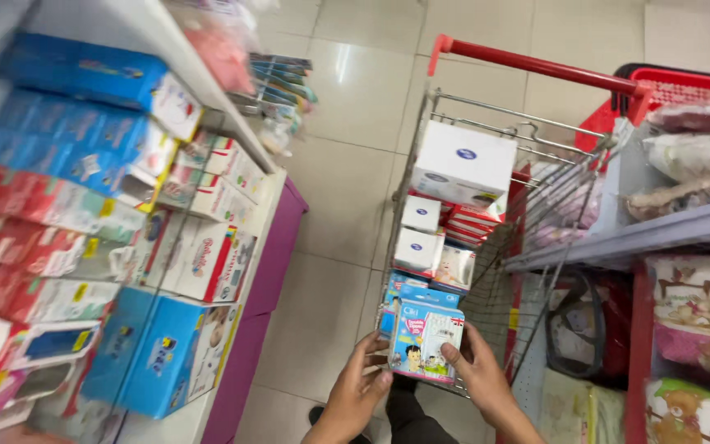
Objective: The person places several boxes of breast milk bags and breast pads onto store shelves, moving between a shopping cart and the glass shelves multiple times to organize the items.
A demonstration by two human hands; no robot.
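My left hand and my right hand together hold a small colourful box with a cartoon child printed on its front. The box is upright, pinched between the thumbs and fingers on both sides, right at the near end of a wire shopping trolley. Inside the trolley lie several boxes: a large white one on top, smaller white ones below, red-and-white ones and blue ones just behind the held box.
Shelves on the left carry rows of blue, red and white boxes, above a purple base. The trolley has a red handle. On the right, a grey shelf holds wrapped soft goods, with a red basket behind. Beige floor tiles run between.
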